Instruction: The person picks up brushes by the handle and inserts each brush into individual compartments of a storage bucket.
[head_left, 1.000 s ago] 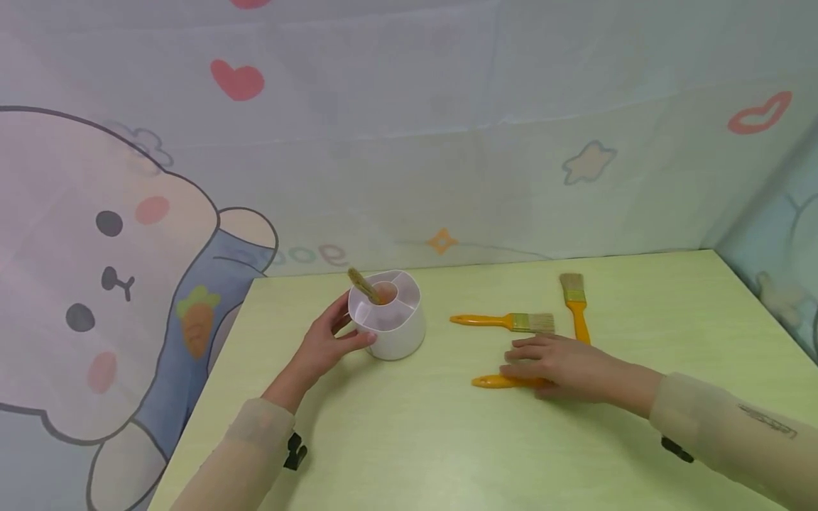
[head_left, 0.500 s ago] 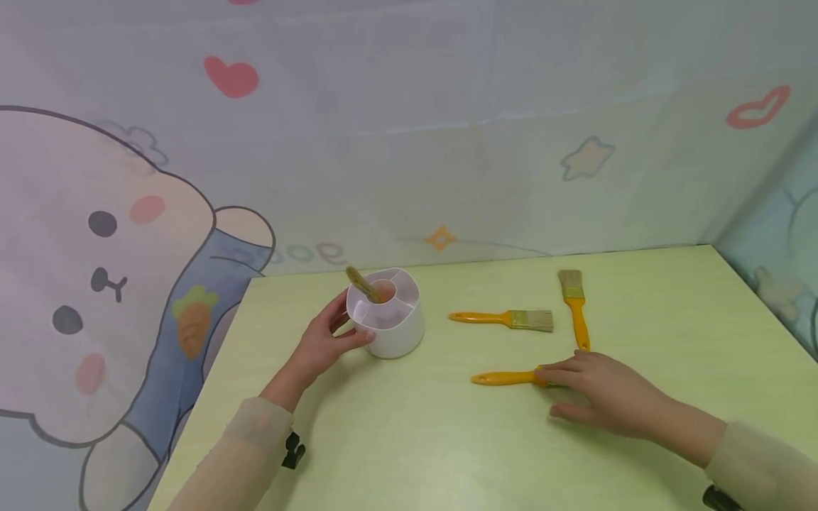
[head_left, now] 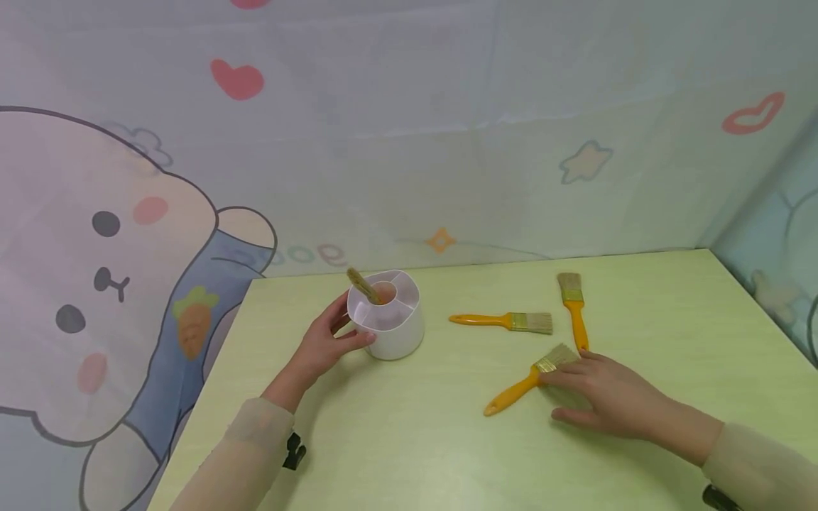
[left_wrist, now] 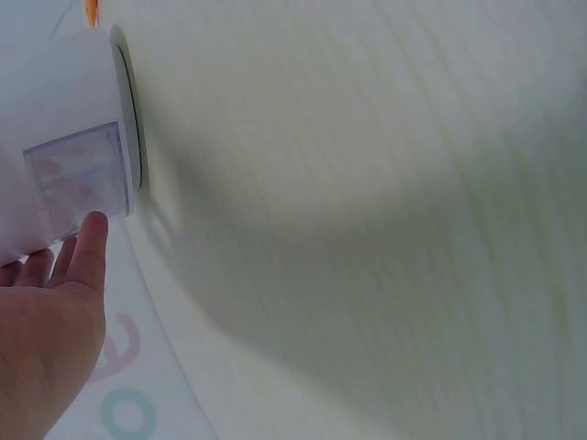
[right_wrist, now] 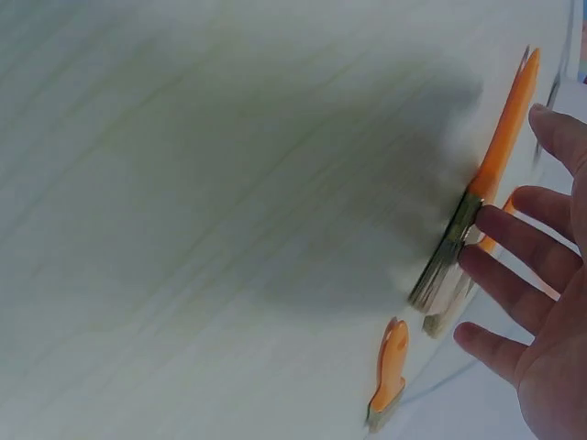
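Observation:
A round white pen holder (head_left: 399, 342) with divided compartments stands on the table at centre left. My left hand (head_left: 319, 349) grips its left side, thumb at the front and other fingers behind. A paintbrush (head_left: 363, 285) leans in its round middle compartment, bristles up. To the right, my right hand (head_left: 607, 394) touches the bristle end of the nearest orange-handled paintbrush (head_left: 514, 394) with extended fingertips. That brush lies slanted, handle towards me. In the right wrist view the fingers of the right hand (right_wrist: 559, 357) are spread beside the brush (right_wrist: 504, 133), not wrapped round it.
A second orange-handled paintbrush (head_left: 482, 320) lies crosswise behind the nearest one. Another paintbrush (head_left: 577, 316) points away from me, its handle end by my right fingertips. A patterned cloth backdrop (head_left: 409, 177) rises behind the table (head_left: 409, 454).
My right hand has drawn back to the right and towards me. The nearest brush has turned, its handle swinging towards me and its bristles away. My left hand and the pen holder have stayed put.

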{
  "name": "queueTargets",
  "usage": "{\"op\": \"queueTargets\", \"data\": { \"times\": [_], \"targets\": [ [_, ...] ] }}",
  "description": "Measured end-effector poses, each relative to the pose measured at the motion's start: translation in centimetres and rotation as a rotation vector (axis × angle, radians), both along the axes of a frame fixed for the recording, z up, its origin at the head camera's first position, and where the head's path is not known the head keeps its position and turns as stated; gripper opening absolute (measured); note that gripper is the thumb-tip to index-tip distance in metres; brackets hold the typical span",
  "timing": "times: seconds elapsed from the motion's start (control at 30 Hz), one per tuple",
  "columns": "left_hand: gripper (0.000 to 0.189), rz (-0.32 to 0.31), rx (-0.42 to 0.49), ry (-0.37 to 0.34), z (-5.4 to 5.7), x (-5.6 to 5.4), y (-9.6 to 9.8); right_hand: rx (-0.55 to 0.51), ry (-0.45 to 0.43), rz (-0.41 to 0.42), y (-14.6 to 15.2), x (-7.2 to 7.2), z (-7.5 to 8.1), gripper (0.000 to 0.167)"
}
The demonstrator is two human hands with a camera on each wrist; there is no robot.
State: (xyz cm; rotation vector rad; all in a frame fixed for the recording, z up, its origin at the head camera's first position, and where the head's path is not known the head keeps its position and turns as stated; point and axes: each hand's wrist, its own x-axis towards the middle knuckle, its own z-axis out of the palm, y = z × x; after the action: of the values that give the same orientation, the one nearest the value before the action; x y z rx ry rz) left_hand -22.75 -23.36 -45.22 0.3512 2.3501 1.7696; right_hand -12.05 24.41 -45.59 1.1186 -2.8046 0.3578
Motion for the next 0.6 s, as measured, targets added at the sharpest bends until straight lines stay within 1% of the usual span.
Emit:
{"op": "queueTargets", "data": {
  "times": [0.07, 0.27, 0.37, 0.47, 0.6],
  "targets": [
    [0.097, 0.003, 0.000, -0.003, 0.0, 0.0, 0.0, 0.004, -0.004, 0.021, 0.0, -0.5, 0.0, 0.047],
    [0.097, -0.003, -0.008, -0.003, 0.1, 0.0, 0.0, 0.039, -0.072, 0.055, 0.2, -1.5, 0.1, 0.048],
    [0.096, -0.001, -0.010, -0.006, 0.1, 0.1, 0.0, 0.050, -0.099, 0.087, 0.1, -2.1, 0.2, 0.047],
    [0.096, 0.002, -0.009, -0.008, 0.1, 0.1, -0.1, 0.062, -0.089, 0.112, -0.1, -2.8, 0.2, 0.046],
    [0.096, -0.002, -0.004, -0.008, 0.0, 0.0, 0.0, 0.049, 0.000, 0.124, -0.2, -3.2, 0.3, 0.043]
  ]
}}
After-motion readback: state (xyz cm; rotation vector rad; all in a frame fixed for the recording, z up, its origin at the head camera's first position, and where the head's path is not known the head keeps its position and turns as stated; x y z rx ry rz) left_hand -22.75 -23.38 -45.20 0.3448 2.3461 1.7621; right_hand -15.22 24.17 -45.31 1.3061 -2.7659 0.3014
